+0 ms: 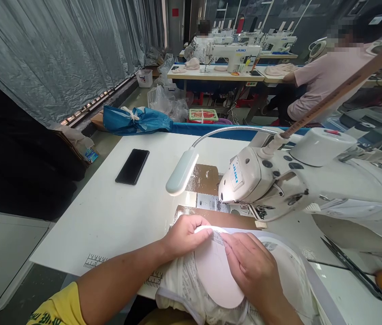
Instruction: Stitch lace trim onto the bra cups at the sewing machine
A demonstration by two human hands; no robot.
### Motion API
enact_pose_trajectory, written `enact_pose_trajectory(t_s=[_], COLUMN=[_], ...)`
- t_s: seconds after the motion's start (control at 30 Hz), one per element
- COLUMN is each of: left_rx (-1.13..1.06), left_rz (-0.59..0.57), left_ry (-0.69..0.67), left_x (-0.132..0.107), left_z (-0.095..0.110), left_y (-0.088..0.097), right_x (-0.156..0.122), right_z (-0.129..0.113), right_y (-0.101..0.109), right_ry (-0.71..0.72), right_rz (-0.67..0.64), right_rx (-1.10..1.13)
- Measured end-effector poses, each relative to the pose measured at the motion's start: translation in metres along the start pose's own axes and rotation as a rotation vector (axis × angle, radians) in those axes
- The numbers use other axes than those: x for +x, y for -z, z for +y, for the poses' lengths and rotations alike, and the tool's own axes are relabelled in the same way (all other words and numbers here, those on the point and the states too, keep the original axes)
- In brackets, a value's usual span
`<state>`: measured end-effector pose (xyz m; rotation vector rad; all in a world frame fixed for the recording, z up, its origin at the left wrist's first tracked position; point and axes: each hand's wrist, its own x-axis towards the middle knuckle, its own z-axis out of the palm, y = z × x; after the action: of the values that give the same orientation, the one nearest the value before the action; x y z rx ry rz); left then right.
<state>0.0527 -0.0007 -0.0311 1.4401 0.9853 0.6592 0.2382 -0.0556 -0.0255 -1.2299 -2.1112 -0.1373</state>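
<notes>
Left hand [186, 234] is closed at the lower centre of the frame, the upper edge of a white lace garment [186, 282] being pinched between its thumb and fingers. Just to its right, the same edge is gripped by the fingertips of the right hand [255, 264]. A pale oval panel [213, 277] is held upright below the fingers, and its right side is partly covered by the right hand.

Beyond the hands, a white surface [106, 221] is lit near the centre by a lamp [182, 172] carried on a bent metal neck. Its right side is occupied by a sewing machine [251, 174], on which a cone of white thread [322, 145] is set. A black phone [132, 167] is placed left of centre, and scissors [349, 264] are laid at the lower right. At the upper right, a seated person in a pink shirt [329, 81] is seen.
</notes>
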Motion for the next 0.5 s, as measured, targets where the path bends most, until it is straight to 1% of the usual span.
enact_pose_trajectory(t_s=[0.5], left_rx=[0.012], left_rz=[0.009], left_ry=[0.017], left_x=[-0.0006], left_z=[0.0001], left_y=[-0.0007], right_x=[-0.0012], right_z=[-0.0016], right_y=[-0.0035], right_ry=[-0.022], right_rz=[0.012], right_rx=[-0.04])
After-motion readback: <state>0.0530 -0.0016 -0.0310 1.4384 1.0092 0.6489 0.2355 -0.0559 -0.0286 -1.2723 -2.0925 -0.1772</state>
